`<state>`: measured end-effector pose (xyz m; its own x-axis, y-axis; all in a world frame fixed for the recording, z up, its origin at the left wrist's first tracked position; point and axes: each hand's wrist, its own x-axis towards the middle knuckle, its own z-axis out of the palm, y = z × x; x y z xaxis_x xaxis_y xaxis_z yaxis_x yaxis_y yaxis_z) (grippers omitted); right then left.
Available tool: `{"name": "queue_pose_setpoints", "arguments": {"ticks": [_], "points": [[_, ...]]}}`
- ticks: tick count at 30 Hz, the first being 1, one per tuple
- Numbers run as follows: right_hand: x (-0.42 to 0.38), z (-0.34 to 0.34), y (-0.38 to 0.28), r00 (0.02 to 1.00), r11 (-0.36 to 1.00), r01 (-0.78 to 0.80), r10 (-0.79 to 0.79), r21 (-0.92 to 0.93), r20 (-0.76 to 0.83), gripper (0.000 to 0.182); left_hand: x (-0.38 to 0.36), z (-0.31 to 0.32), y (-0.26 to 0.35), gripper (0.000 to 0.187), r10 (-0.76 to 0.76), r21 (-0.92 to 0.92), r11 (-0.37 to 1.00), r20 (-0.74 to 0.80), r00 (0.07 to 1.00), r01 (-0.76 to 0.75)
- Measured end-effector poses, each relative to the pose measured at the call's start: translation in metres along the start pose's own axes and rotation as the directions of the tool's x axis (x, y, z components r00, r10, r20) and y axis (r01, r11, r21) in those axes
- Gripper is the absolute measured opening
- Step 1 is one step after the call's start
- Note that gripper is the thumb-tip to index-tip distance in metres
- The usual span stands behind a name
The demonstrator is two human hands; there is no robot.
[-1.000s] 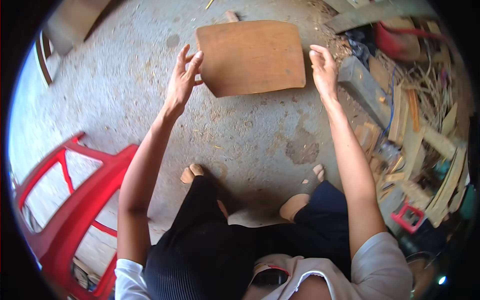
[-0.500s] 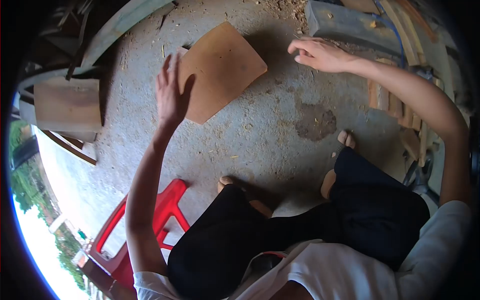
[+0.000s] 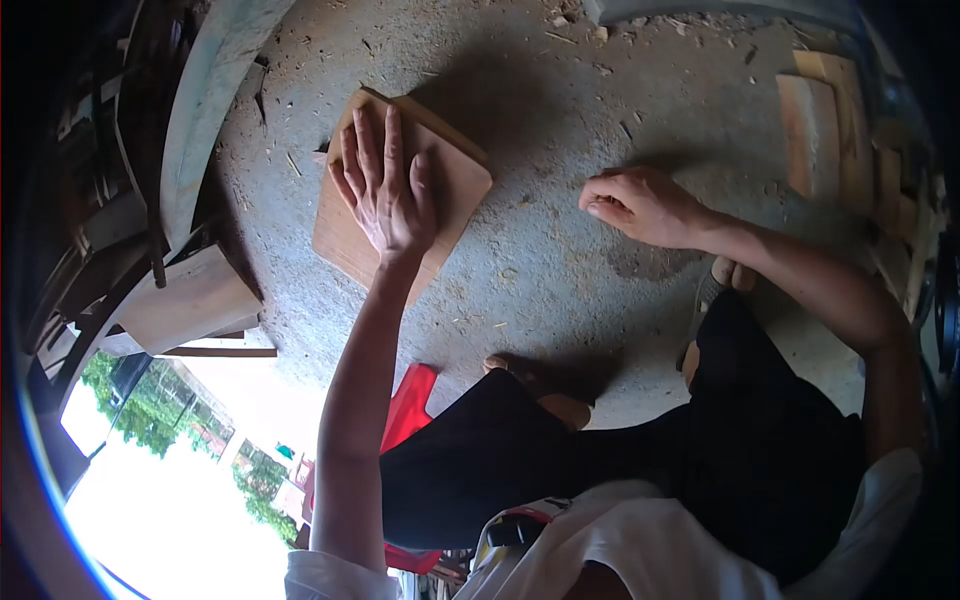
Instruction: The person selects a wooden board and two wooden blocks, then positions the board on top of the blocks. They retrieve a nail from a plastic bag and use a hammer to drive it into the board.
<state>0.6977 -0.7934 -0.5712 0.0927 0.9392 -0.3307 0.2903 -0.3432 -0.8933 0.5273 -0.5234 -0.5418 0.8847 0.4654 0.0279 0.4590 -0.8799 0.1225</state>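
Observation:
A brown wooden board (image 3: 450, 190) with a rounded corner lies on the concrete floor at upper left of centre. Along its far edge shows a second strip of wood (image 3: 440, 127), stacked under it. My left hand (image 3: 390, 205) rests flat on top of the board, its fingers spread. To the right, my right hand (image 3: 645, 205) hovers over the floor, apart from the board. Its fingers are curled in loosely, and nothing shows in them.
Curved planks and wood scraps (image 3: 205, 110) crowd the left, with another flat board (image 3: 190, 300) below them. Wood blocks (image 3: 812, 135) are stacked at right. A red plastic stool (image 3: 408, 405) stands by my left arm. Chips litter the concrete floor (image 3: 520, 260).
My left hand has come down flat onto the board from its left edge. My right hand's fingers have curled in more. The whole view has shifted and turned.

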Motion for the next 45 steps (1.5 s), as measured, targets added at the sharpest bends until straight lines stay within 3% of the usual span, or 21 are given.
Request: {"name": "queue_pose_setpoints", "arguments": {"ticks": [3,4,7,16,18,19,20,21,22,24,27,28,29,32,34,35,38,39,41,43,45], "points": [[0.022,0.0,0.002,0.997,0.997,-0.077,0.076,0.031,0.026,0.011,0.002,0.0,-0.001,0.06,0.005,-0.015,1.0,0.016,1.0,-0.005],[0.027,0.001,0.0,0.998,0.99,-0.035,0.042,0.134,-0.05,0.011,0.002,-0.001,0.0,0.061,0.0,0.001,1.0,0.03,1.0,0.0],[0.036,-0.003,-0.005,0.997,0.988,-0.015,0.025,0.151,-0.068,0.012,0.004,-0.004,0.0,0.062,-0.035,-0.057,0.998,0.049,0.998,0.037],[0.078,-0.006,-0.008,0.997,0.968,-0.078,0.076,0.24,0.017,0.018,0.0,-0.001,-0.006,0.057,-0.016,-0.076,0.997,0.018,1.0,0.017],[0.104,0.0,-0.008,0.972,0.982,0.145,-0.118,0.124,-0.204,0.036,0.001,-0.001,-0.005,0.057,-0.021,-0.072,0.997,0.021,1.0,0.023],[0.121,0.0,-0.008,0.972,0.98,0.149,-0.121,0.13,-0.202,0.036,0.001,-0.001,-0.005,0.057,-0.025,-0.074,0.997,0.02,0.999,0.026],[0.142,0.0,-0.006,0.926,0.938,0.307,-0.334,-0.163,-0.177,0.05,0.001,-0.002,-0.005,0.057,-0.028,-0.067,0.997,0.025,0.999,0.03],[0.158,-0.002,-0.009,0.849,0.788,0.437,-0.521,-0.434,-0.092,0.065,0.001,-0.002,-0.005,0.057,-0.019,-0.073,0.997,0.018,1.0,0.02],[0.168,-0.005,-0.011,0.848,0.789,0.439,-0.522,-0.429,-0.092,0.065,0.001,-0.001,-0.004,0.057,-0.01,-0.082,0.997,0.01,1.0,0.01],[0.184,-0.019,-0.016,0.808,0.584,0.502,-0.58,-0.638,0.104,0.082,0.001,-0.001,-0.005,0.057,-0.014,-0.079,0.997,0.014,1.0,0.015],[0.206,-0.034,-0.008,0.814,0.705,0.573,-0.549,-0.418,0.189,0.083,0.001,-0.001,-0.006,0.057,-0.019,-0.075,0.997,0.014,1.0,0.02],[0.225,-0.019,0.013,0.732,0.583,0.623,-0.67,-0.521,0.125,0.082,0.0,-0.001,-0.006,0.057,-0.018,-0.073,0.997,0.013,1.0,0.018],[0.219,-0.046,-0.02,0.892,0.877,0.437,-0.394,-0.2,0.221,0.076,0.0,-0.001,-0.007,0.057,-0.024,-0.07,0.997,0.017,1.0,0.025],[0.233,-0.045,-0.023,0.869,0.855,0.485,-0.449,-0.182,0.206,0.065,-0.001,0.001,-0.009,0.056,-0.02,-0.092,0.996,-0.006,1.0,0.019],[0.24,-0.044,-0.032,0.923,0.931,0.339,-0.3,-0.138,0.241,0.054,-0.001,0.003,-0.009,0.056,-0.02,-0.094,0.995,-0.012,1.0,0.019],[0.243,-0.038,-0.033,0.921,0.928,0.372,-0.37,0.007,0.12,0.049,-0.001,0.002,-0.009,0.056,-0.014,-0.096,0.995,-0.019,1.0,0.013],[0.266,-0.026,-0.027,0.9,0.923,0.37,-0.384,0.103,0.205,0.041,0.0,0.001,-0.008,0.056,-0.018,-0.107,0.994,-0.023,1.0,0.016],[0.301,-0.007,0.0,0.875,0.991,0.136,-0.119,-0.001,0.469,0.036,0.0,0.001,-0.008,0.056,-0.023,-0.111,0.994,-0.022,0.999,0.021],[0.297,-0.008,-0.014,0.916,0.924,0.026,-0.175,0.382,0.362,0.041,0.001,0.0,-0.008,0.055,-0.019,-0.159,0.987,-0.039,0.999,0.013],[0.263,-0.031,-0.038,0.938,0.91,-0.066,-0.084,0.409,0.337,0.048,0.001,0.0,-0.004,0.055,-0.063,-0.223,0.974,-0.057,0.996,0.049],[0.265,-0.03,-0.047,0.946,0.897,-0.087,-0.062,0.434,0.318,0.052,0.002,0.003,-0.004,0.055,-0.172,-0.27,0.956,-0.211,0.962,0.112]]}}
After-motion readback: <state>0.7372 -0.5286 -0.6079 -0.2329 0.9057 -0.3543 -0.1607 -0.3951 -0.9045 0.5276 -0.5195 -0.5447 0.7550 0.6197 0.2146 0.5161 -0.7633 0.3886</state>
